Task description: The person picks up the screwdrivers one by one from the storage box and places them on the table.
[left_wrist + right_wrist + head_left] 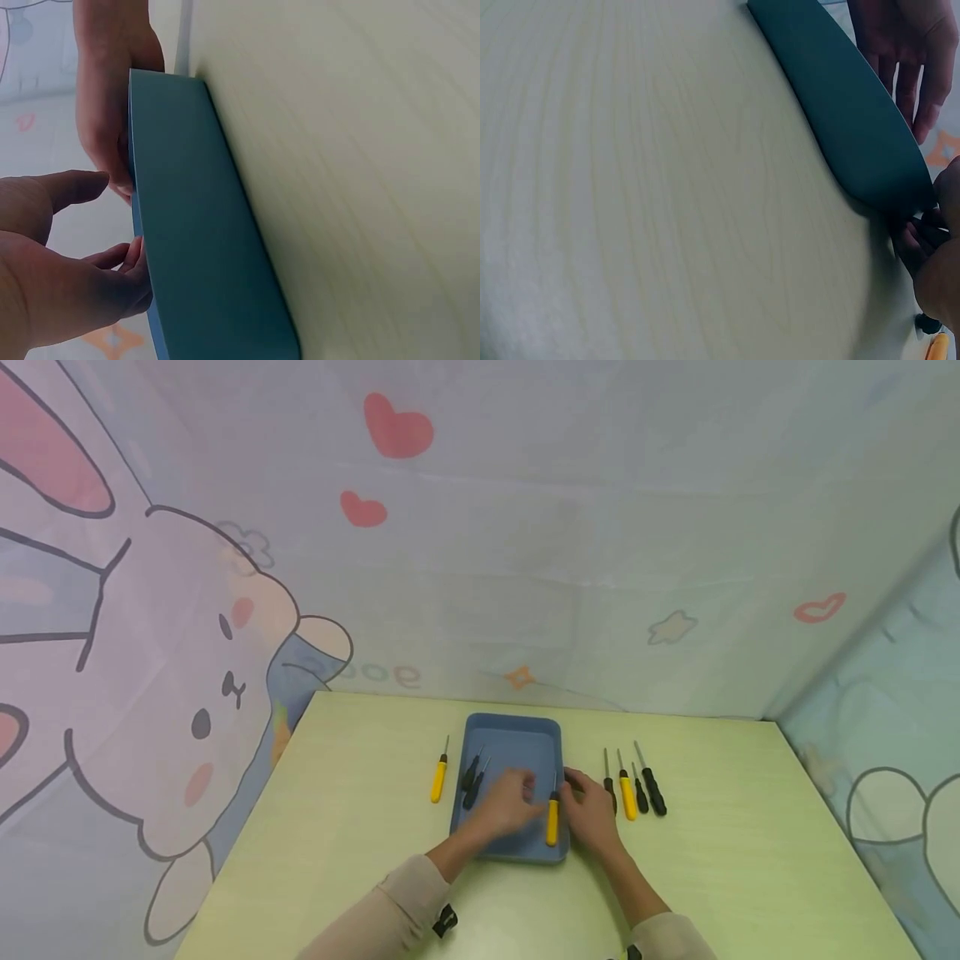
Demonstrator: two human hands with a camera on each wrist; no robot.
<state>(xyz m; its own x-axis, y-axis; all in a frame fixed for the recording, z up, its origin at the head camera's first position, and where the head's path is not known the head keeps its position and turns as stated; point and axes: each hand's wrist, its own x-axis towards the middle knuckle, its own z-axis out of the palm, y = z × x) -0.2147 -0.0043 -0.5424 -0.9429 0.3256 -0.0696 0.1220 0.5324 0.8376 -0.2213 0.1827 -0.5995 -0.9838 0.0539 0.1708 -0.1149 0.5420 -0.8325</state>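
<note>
A blue-grey tray (517,724) lies on the table with a yellow-handled screwdriver (552,822) along its right side. Two small dark screwdrivers, one of them this black-handled screwdriver (472,795), lie at the tray's left side. Over the tray's middle, my left hand (510,802) has its thumb spread from loosely bent fingers and holds nothing; the left wrist view shows this gap. My right hand (591,814) grips the right wall of the tray, fingers outside and thumb at the rim beside the yellow handle. Part of its fingers is hidden by the tray corner in the right wrist view.
Left of the tray lies another yellow-handled screwdriver (438,781). To its right stand in a row several more, among them a yellow one (627,797) and a long black one (655,793). A printed cloth (562,568) hangs behind the table's back edge.
</note>
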